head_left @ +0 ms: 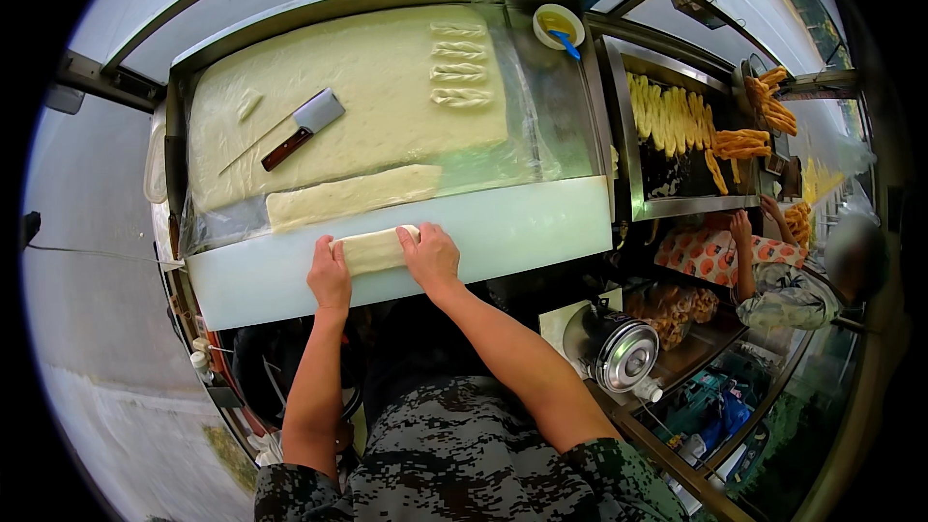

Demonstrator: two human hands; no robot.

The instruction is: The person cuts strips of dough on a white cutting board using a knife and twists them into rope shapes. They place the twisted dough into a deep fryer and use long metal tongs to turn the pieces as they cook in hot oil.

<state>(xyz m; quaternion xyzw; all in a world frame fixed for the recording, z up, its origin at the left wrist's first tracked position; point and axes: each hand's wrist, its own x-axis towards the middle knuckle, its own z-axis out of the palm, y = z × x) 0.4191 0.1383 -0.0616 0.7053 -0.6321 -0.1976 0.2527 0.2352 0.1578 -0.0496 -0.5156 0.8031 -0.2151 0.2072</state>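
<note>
A short pale strip of dough [372,251] lies near the front edge of the white board [522,217]. My left hand [330,275] is closed on its left end, and my right hand [431,256] grips the right end, fingers on top. Just beyond, a longer cut strip of dough [353,195] rests along the board's far edge. Behind it spreads a large dough sheet [387,58] on plastic film. On the sheet lie a cleaver [317,112] with a brown handle, a thin stick [253,145], a small dough scrap [249,103] and several twisted dough pieces [460,72].
At the back right corner stands a white bowl [559,19] of yellow liquid with a blue-handled utensil [565,42]. To the right, a fryer [667,207] holds several dough sticks. A co-worker [788,295] is beside it. A metal canister [619,348] stands near my right forearm.
</note>
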